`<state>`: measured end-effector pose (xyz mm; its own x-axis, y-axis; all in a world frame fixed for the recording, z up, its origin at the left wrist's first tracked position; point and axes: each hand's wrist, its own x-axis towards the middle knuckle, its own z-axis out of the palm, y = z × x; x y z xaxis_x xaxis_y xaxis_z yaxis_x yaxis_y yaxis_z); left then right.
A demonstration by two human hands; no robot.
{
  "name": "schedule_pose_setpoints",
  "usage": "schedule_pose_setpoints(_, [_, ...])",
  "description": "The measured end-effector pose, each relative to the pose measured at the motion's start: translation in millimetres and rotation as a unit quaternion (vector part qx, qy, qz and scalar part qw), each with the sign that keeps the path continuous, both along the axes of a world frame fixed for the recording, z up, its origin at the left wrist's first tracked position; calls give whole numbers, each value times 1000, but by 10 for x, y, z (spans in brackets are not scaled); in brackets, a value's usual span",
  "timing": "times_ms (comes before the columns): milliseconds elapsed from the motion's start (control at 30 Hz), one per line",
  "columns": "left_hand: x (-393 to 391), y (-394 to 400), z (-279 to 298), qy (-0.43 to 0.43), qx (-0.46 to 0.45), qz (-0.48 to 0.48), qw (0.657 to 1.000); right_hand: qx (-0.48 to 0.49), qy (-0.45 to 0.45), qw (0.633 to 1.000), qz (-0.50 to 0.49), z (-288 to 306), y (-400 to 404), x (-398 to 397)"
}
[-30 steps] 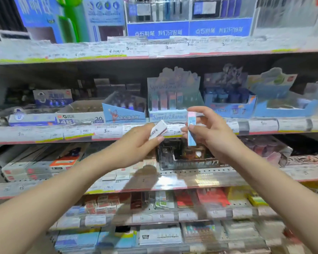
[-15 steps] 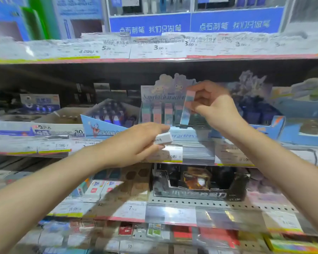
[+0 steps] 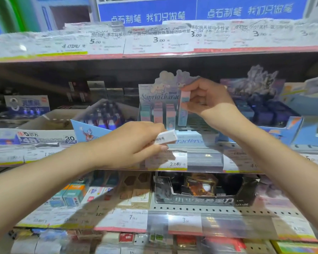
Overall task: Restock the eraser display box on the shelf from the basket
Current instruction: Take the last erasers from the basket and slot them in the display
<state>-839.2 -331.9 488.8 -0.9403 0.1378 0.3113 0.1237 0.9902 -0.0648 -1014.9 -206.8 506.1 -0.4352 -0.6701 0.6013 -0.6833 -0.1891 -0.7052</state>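
From the head view, your right hand (image 3: 207,99) pinches a tall pink-and-blue eraser (image 3: 183,109) upright at the eraser display box (image 3: 160,105) on the middle shelf (image 3: 206,160), seemingly just above its slots, though blur hides contact. Your left hand (image 3: 134,143) grips a white barcoded eraser (image 3: 165,137) in front of the box.

1. I face a shop rack (image 3: 173,57) with several tiers, close up.
2. Price tags (image 3: 160,41) line every tier's front edge, on pink and yellow strips.
3. A blue sign (image 3: 200,10) with white characters runs along the top.
4. Under the top tier it is dark; the lower tiers are brightly lit.
5. The lower tier's front is perforated metal (image 3: 200,208).
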Motion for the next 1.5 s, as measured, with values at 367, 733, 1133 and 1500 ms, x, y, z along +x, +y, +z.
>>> schedule_pose_setpoints(367, [-21, -47, 3, 2, 2, -9, 1000, -1, 25, 1000, 12, -27, 21, -2])
schedule_pose_setpoints(733, [-28, -70, 8, 22, -9, -16, 1000, 0, 51, 999, -5, -177, 19, -24])
schedule_pose_setpoints(1133, [-18, -48, 18, 22, -15, -16, 1000, -45, 112, 990, -76, -205, -7, -1])
schedule_pose_setpoints(1500, [-19, -11, 78, 6, 18, 1, 1000, 47, 178, 980, -69, -111, 100, 14])
